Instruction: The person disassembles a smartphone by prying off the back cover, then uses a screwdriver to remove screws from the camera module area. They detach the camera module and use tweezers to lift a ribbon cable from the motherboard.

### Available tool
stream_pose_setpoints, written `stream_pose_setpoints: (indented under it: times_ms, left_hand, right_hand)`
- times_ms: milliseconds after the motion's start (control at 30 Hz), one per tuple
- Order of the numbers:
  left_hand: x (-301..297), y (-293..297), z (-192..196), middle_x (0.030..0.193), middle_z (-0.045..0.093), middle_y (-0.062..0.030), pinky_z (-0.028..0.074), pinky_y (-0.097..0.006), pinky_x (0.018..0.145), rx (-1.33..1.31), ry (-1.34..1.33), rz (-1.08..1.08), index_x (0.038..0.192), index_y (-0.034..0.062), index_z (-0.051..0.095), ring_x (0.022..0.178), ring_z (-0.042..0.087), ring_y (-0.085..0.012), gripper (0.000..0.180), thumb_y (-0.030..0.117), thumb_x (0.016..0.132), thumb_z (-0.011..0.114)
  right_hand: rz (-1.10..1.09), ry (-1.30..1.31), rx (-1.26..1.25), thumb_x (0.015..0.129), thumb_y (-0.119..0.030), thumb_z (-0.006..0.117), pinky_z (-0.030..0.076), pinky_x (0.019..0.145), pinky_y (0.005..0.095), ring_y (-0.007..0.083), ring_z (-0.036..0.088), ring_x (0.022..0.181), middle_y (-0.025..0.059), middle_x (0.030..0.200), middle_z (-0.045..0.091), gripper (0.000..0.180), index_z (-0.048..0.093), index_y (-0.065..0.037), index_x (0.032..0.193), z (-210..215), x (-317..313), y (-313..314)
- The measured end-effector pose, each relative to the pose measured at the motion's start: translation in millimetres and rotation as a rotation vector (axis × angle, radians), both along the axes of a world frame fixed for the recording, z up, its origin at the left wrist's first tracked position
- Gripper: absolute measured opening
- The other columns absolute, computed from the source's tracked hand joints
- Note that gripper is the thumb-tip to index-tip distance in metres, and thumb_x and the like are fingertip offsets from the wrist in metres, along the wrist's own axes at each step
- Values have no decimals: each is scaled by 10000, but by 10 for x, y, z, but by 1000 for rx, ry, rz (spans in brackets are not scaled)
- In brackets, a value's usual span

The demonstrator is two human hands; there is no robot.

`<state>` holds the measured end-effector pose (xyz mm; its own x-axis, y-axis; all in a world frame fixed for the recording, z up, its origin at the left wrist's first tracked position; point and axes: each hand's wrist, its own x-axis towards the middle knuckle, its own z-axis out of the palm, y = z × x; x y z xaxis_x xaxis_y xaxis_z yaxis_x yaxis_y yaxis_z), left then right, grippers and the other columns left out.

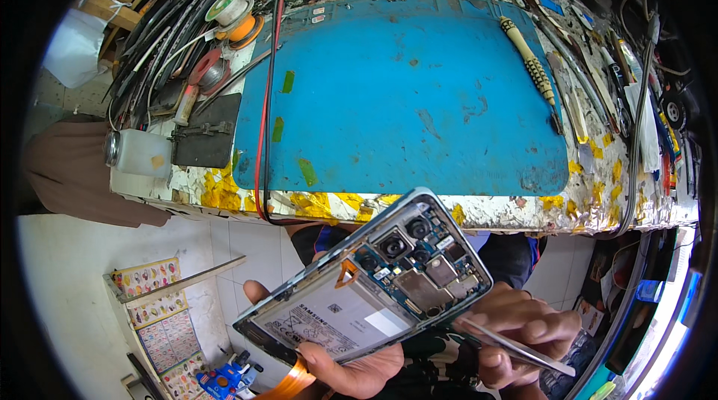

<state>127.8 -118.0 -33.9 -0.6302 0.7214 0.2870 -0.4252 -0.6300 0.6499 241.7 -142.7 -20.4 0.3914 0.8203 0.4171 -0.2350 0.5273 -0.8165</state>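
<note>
Above my lap, just in front of the workbench, my left hand (351,374) is closed round an opened smartphone (351,280). The phone tilts, its upper end to the right, with its back cover off. A grey battery (336,318) fills its lower part; camera modules and a circuit board (419,288) show at the upper end. Beside my left thumb runs an orange strip (293,379), partly cut off by the frame. Under the phone's right corner, my right hand (538,325) grips slim metal tweezers (516,349), which slant down to the right.
A stained blue mat (404,93) covers the bench, crossed at left by red and black wires (271,86). A beige-handled tool (527,59) lies on its right. Wire spools (228,7) and a translucent bottle (142,153) stand left. Tools crowd the right edge.
</note>
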Motion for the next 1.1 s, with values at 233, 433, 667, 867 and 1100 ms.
stream_pose_setpoints:
  times_ms: [233, 433, 667, 867, 1100]
  left_hand:
    - [-210, -129, -107, 1615, 201, -226, 515, -525, 1021, -249, 368, 1, 1593, 242, 177, 1375, 440, -394, 587, 446, 1070, 345]
    - [-362, -140, -526, 1582, 167, -322, 598, -468, 903, -81, 992, 405, 1545, 201, 248, 1310, 484, -479, 564, 476, 1064, 353]
    - [-383, -112, -484, 1573, 140, -354, 595, -462, 913, -80, 1328, 597, 1535, 163, 247, 1304, 489, -486, 580, 444, 1057, 420]
    - [-183, 117, -411, 1563, 161, -361, 599, -500, 893, -7, 1262, 737, 1537, 148, 257, 1298, 478, -517, 575, 448, 1065, 391]
    - [-200, 77, -175, 1549, 179, -376, 594, -530, 884, 5, 1054, 671, 1542, 131, 268, 1292, 465, -550, 619, 506, 1056, 344]
  right_hand:
    - [99, -242, 68, 727, -37, 838, 554, 600, 326, 265, 726, 703, 206, 751, 717, 216, 683, 6, 873, 60, 77, 40]
    - [11, -296, 43, 712, -57, 827, 526, 568, 284, 209, 713, 656, 168, 721, 724, 136, 715, -29, 783, 87, 37, 24]
    - [-41, -340, 35, 730, -77, 815, 506, 526, 258, 171, 683, 604, 146, 715, 725, 97, 733, -54, 776, 89, 14, 35]
    - [-37, -359, 13, 743, -95, 804, 500, 510, 254, 176, 668, 587, 130, 710, 715, 78, 736, -62, 764, 92, 12, 43]
    - [-56, -515, -6, 695, -104, 824, 514, 531, 261, 192, 676, 624, 136, 760, 718, 125, 738, -70, 779, 181, 42, 7]
